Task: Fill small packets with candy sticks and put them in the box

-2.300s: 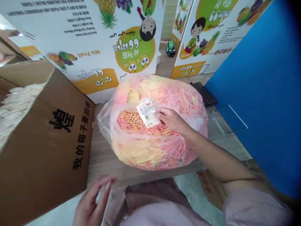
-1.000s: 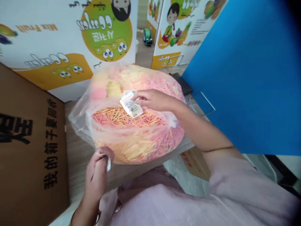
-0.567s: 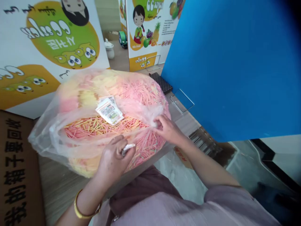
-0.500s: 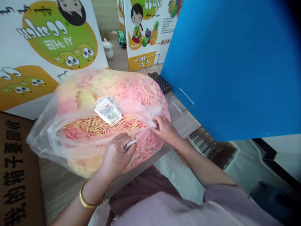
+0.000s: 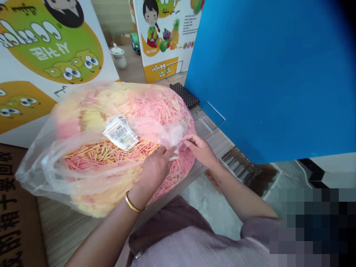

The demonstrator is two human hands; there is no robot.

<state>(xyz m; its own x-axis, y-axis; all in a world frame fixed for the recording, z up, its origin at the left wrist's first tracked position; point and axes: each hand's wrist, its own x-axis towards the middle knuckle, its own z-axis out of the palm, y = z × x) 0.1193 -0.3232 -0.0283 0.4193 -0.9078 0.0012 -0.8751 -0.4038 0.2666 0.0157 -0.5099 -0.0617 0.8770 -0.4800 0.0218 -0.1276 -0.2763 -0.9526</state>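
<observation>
Clear plastic bag [image 5: 36, 174] of pink-yellow sticks [image 5: 111, 155]; left hand [image 5: 155, 170] pinches white strip [image 5: 174, 158], right hand [image 5: 200, 150] pinches bag film; "Mix Fruit" board [image 5: 167, 48].

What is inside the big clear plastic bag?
Thin pink, yellow and orange sticks fill the clear plastic bag. Printed paper cards lie over them, hiding the sticks beneath.

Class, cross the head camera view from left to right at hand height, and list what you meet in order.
Brown cardboard box with black characters, left hand with gold bangle, bare right hand, flat blue panel.
</observation>
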